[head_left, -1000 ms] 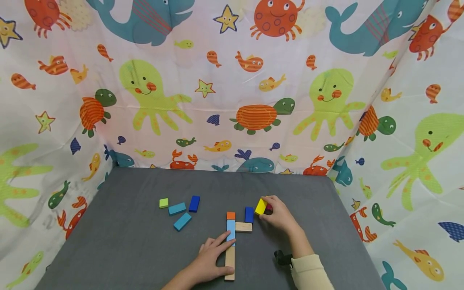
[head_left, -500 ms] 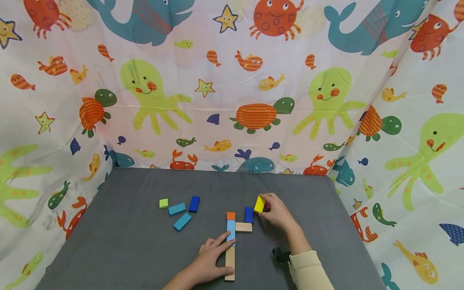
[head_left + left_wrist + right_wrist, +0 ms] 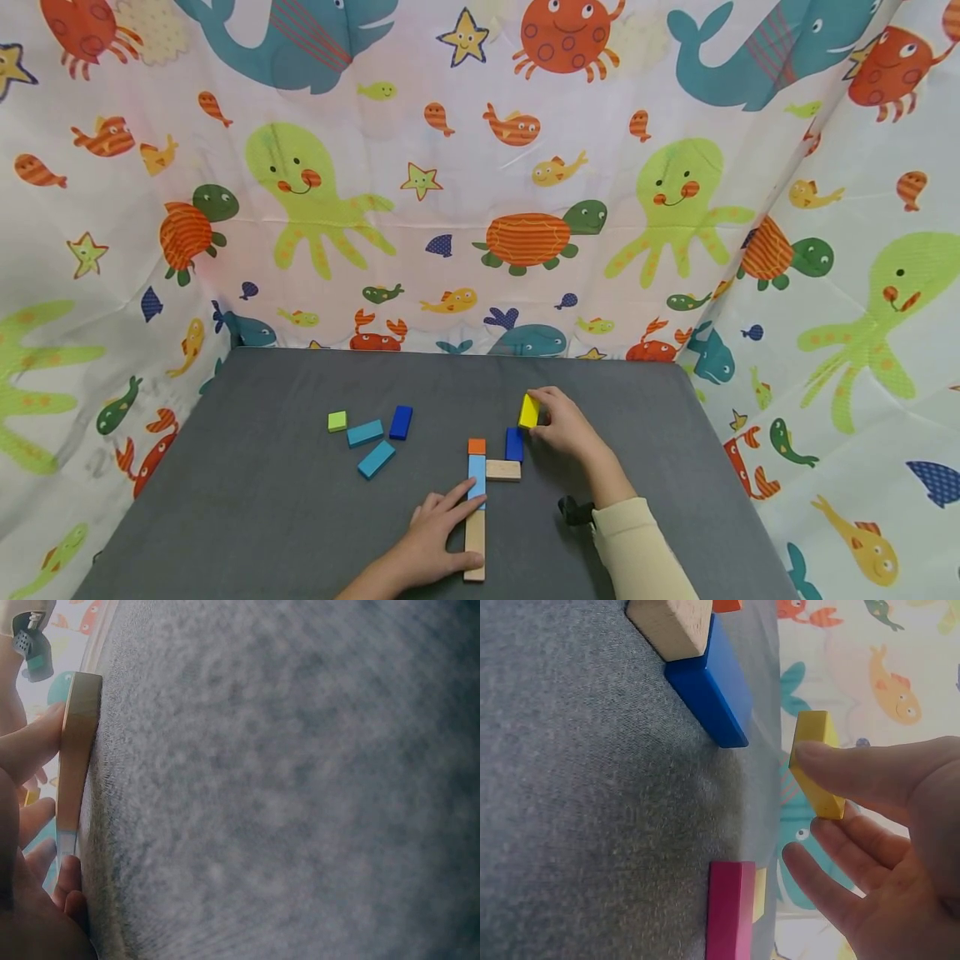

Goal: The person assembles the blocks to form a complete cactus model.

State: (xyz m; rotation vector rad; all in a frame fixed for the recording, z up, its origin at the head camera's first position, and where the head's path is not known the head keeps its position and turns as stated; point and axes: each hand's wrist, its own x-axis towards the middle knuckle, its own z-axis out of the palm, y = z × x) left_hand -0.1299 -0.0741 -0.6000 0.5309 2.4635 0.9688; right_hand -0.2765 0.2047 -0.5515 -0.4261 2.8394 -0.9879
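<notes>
My right hand pinches a yellow block between thumb and fingers, held up just beyond a dark blue block. In the right wrist view the yellow block hangs above the cloth, apart from the blue block. My left hand lies with spread fingers over a row of blocks. Its fingertips rest on a light blue block, and its thumb touches a long wooden block. An orange block tops that row. A short wooden block joins the row to the dark blue block.
Several loose blocks lie at the left: a green cube, two teal blocks, one of them the nearer teal block, and another dark blue block. A magenta block and a pale yellow block show in the right wrist view.
My right hand has moved left and away from me with the yellow block, from beside the dark blue block to its far end. My left hand stays in place.
</notes>
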